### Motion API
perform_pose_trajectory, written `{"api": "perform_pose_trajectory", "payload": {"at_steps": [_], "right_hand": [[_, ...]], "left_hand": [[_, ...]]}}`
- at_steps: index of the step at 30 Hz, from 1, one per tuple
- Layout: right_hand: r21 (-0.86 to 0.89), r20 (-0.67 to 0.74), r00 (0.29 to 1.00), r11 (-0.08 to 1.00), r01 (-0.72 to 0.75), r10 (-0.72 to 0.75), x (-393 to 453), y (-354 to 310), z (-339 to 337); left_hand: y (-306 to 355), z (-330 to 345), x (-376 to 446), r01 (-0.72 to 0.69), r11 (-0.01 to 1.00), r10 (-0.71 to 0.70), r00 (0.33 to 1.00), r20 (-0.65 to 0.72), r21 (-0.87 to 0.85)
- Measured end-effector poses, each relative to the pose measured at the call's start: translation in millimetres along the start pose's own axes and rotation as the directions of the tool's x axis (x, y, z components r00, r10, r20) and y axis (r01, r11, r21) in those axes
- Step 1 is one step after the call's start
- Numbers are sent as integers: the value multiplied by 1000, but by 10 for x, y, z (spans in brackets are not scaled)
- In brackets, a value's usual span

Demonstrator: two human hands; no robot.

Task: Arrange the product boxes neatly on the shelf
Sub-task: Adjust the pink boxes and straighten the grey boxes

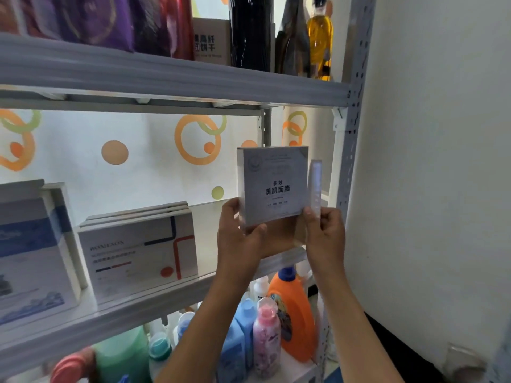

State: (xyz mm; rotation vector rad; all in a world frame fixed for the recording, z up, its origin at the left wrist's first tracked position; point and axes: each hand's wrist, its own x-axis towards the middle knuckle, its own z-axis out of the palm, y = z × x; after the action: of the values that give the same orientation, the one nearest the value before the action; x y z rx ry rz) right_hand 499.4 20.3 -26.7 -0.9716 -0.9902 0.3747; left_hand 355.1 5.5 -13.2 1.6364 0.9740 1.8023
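Observation:
I hold a white mask box (273, 183) with dark Chinese lettering upright above the right end of the middle shelf (143, 302). My left hand (240, 233) grips its lower left corner. My right hand (325, 230) pinches a second, thin pale box (315, 183) seen edge-on just right of the first. On the shelf to the left stand a row of white boxes with blue and red lines (141, 252) and a larger blue-and-white box (33, 258).
The grey shelf post (349, 150) and white wall (431, 161) close off the right side. The upper shelf (166, 76) carries purple packs, a dark cylinder and an oil bottle (320, 42). Detergent bottles (290, 310) crowd the shelf below.

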Motion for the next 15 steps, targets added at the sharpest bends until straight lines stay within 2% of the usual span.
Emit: {"api": "perform_pose_trajectory", "payload": {"at_steps": [3, 8, 12, 15], "right_hand": [[33, 46, 998, 999, 28, -30, -157, 23, 168], [34, 211, 977, 998, -44, 36, -305, 117, 453], [10, 280, 953, 992, -124, 116, -274, 200, 481], [-18, 331, 935, 991, -129, 128, -222, 213, 512]], "left_hand": [[-26, 27, -17, 43, 999, -42, 999, 24, -21], [-156, 26, -1, 138, 985, -133, 990, 51, -108], [-272, -124, 79, 219, 970, -207, 972, 111, -108], [-384, -181, 131, 223, 973, -214, 966, 143, -53]]}}
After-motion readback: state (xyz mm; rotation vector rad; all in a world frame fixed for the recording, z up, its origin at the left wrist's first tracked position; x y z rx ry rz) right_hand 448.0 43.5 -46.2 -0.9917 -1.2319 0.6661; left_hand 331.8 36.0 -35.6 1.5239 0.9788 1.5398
